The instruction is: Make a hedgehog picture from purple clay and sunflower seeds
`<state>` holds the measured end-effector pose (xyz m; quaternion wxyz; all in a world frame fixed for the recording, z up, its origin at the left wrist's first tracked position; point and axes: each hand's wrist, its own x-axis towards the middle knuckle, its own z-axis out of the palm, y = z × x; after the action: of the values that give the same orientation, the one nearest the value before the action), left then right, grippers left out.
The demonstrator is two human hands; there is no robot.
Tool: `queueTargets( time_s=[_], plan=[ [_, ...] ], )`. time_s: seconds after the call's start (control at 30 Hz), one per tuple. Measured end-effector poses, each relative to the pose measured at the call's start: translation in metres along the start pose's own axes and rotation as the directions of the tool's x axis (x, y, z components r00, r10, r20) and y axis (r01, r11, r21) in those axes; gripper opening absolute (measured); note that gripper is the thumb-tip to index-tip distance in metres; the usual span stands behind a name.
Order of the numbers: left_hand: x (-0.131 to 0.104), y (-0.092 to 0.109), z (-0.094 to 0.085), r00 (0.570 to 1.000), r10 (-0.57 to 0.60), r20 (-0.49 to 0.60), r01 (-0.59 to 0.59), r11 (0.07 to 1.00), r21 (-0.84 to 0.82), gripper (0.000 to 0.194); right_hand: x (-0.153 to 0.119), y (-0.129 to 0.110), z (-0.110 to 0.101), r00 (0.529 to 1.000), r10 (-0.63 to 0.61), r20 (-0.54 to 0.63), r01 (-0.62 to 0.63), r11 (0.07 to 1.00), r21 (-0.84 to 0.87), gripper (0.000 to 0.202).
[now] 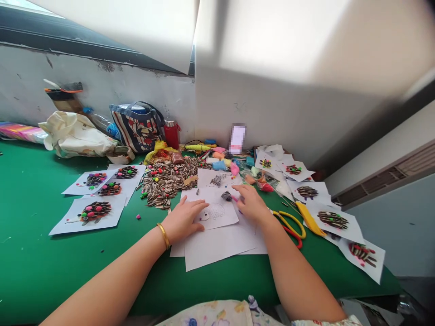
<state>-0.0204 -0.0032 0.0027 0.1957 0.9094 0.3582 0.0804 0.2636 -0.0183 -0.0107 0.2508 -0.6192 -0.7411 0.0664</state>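
Work at the centre of the bench (pixel 142 276) is judged to be at an early stage. The top sheet (pixel 222 222) lies between the hands, overlapping loose white paper (pixel 217 253). It bears a line-drawn spiny animal (pixel 216 211), with small dark spots at the head. No seeds or coloured balls are seen on its body; that covering, present on the side cards, is absent here.

The left hand (pixel 185 219) is spread palm down on the sheet's near-left part, grasping nothing visible. The right hand (pixel 250 203) is bent at the sheet's right side, near a dark grey lump (pixel 226 196); whether its fingertips grip anything cannot be told.

Covered examples lie on both sides: four designs on the left cards (pixel 113 221) and at least five on the right cards (pixel 355 229). These appear complete or nearly so. Ample striped seeds (pixel 170 177) remain unused beyond the left hand. Yellow-handled scissors (pixel 302 230) lie beside the right forearm.
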Motion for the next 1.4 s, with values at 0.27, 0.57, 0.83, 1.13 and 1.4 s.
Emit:
queueTargets(
  time_s=[0.27, 0.57, 0.83, 1.13, 1.4],
  plan=[
    [-0.002, 0.007, 0.0, 0.999, -0.036, -0.029, 0.036, 0.999, 0.008, 0.07, -0.018, 0.014, -0.009, 0.985, 0.098, -0.139, -0.102, 0.995, -0.021, 0.053],
    [-0.003, 0.011, 0.005, 0.996, -0.066, -0.065, 0.067, 0.998, 0.02, 0.069, -0.053, -0.005, 0.004, 0.995, 0.004, -0.099, -0.009, 0.999, -0.051, 0.034],
    [-0.001, 0.01, 0.009, 0.995, -0.05, -0.083, 0.054, 0.997, 0.048, 0.068, -0.05, -0.006, 0.014, 0.987, -0.001, -0.16, -0.002, 1.0, -0.019, 0.016],
    [0.005, 0.012, 0.001, 0.998, -0.045, -0.032, 0.048, 0.994, 0.096, 0.07, -0.048, -0.007, 0.013, 0.982, 0.061, -0.179, -0.042, 0.993, 0.109, 0.017],
    [0.009, 0.012, -0.004, 1.0, -0.019, -0.009, 0.02, 0.994, 0.104, 0.077, -0.045, -0.01, 0.014, 0.968, 0.134, -0.211, -0.107, 0.985, 0.137, 0.01]
  ],
)
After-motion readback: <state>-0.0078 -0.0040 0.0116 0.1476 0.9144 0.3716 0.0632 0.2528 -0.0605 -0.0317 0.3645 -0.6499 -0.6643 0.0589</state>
